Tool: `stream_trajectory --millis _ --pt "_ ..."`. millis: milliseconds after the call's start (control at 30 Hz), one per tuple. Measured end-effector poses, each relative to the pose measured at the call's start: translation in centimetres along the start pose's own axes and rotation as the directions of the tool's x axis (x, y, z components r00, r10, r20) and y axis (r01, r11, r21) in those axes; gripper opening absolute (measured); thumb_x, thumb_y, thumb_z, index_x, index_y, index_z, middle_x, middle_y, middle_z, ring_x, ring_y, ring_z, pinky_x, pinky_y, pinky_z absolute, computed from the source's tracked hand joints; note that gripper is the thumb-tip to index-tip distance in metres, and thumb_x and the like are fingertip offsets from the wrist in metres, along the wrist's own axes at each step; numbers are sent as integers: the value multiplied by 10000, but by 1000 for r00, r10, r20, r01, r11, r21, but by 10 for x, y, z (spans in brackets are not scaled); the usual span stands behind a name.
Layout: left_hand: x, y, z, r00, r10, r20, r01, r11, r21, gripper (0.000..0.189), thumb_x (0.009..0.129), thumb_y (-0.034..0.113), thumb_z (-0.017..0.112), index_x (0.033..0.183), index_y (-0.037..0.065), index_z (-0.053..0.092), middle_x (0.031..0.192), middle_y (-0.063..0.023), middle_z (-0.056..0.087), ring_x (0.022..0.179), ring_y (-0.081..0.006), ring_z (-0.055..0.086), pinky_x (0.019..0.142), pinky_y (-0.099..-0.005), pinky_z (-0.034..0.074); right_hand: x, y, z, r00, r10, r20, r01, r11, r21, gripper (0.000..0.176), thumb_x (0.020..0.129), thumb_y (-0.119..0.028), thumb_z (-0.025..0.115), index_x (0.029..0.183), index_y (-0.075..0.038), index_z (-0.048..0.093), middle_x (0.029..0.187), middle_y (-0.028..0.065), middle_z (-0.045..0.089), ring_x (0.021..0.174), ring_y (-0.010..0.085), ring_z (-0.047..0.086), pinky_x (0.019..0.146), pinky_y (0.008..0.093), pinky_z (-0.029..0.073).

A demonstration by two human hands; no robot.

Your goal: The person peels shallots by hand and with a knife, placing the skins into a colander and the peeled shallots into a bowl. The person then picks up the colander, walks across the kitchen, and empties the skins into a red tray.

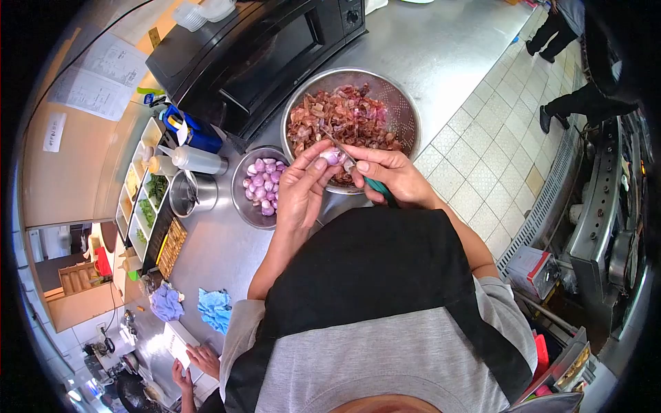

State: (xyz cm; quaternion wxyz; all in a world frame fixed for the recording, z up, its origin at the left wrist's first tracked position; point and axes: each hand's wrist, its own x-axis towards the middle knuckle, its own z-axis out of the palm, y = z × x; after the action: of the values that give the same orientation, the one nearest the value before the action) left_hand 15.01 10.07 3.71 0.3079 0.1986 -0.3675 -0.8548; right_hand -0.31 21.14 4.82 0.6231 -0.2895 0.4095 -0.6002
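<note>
My left hand (303, 180) pinches a small purple-and-white shallot (331, 156) above the near rim of a perforated metal colander (407, 110). My right hand (394, 173) grips a paring knife by its green handle (377, 187), and the blade lies against the shallot. Brown and reddish skins (337, 113) fill much of the colander; a few whole shallots may be hidden among them. Left of my left wrist stands a steel bowl (242, 205) with peeled purple shallots (264, 184) in it.
A black microwave (255, 62) stands behind the bowls. At left are squeeze bottles (200, 160), a metal pot (206, 193), trays of herbs (146, 213) and blue cloths (215, 310). Another person's hands (200, 359) hold a white box at lower left. People stand on the tiled floor (482, 144).
</note>
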Motion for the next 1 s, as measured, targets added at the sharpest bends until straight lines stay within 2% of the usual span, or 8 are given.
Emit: stream_trajectory --millis 267,567,700,800,833,900,967,1000 --pt "-1 -7 -2 993 108 -38 -101 983 150 284 890 39 546 1161 -45 527 1052 -122 616 946 -186 619 856 -283 512 2 7 3 996 -74 -47 66 987 -148 383 920 -131 532 1300 -99 497 737 19 534 547 66 449 482 201 380" --pt "-8 11 -16 999 -17 35 21 994 -105 342 908 55 505 1234 -43 470 1136 -178 578 968 -236 619 863 -300 512 5 -2 -9 976 -131 -172 114 988 -106 364 924 -129 521 1286 -92 511 738 19 545 536 65 441 468 199 378" --pt "-18 32 -49 991 133 -27 -133 991 35 387 877 52 532 1242 -56 461 1139 -188 573 976 -232 609 883 -317 500 4 -11 -19 965 -142 -222 61 940 -336 334 921 -129 521 1252 -88 540 734 14 550 503 62 439 443 204 364" --pt "-20 41 -62 916 354 -191 -157 753 639 309 814 4 577 1123 10 600 1115 -108 588 1050 -212 554 922 -304 415 0 -20 -22 963 -139 -229 46 927 -372 342 905 -77 524 1238 -147 559 716 11 550 493 59 435 442 203 364" --pt "-18 43 -60 917 351 -189 -156 753 639 309 814 4 577 1123 10 600 1115 -108 588 1050 -212 554 922 -304 415 -1 -22 -26 962 -140 -232 46 928 -370 342 905 -77 524 1238 -147 559 716 11 550 493 59 435 442 203 364" --pt "-14 49 -52 861 492 131 -256 195 947 297 789 3 597 1082 37 628 1113 -111 586 1068 -227 544 935 -322 405 -5 -26 -38 950 -181 -255 36 873 -486 356 921 -86 491 1274 -119 526 721 12 545 456 49 389 426 189 327" --pt "-9 57 -28 905 375 200 -274 154 949 354 777 47 623 1128 85 623 1225 -106 540 1111 -243 521 972 -352 388 -6 -25 -60 933 -212 -292 18 836 -548 364 913 -163 529 1272 -105 528 698 43 562 489 89 456 465 227 392" --pt "-3 57 -16 924 199 326 -352 117 929 348 754 55 637 1100 90 635 1229 -104 536 1130 -263 505 978 -351 381 -5 -24 -70 833 -456 -314 22 595 -804 392 901 -217 552 1271 -90 527 697 68 580 532 120 504 509 261 428"
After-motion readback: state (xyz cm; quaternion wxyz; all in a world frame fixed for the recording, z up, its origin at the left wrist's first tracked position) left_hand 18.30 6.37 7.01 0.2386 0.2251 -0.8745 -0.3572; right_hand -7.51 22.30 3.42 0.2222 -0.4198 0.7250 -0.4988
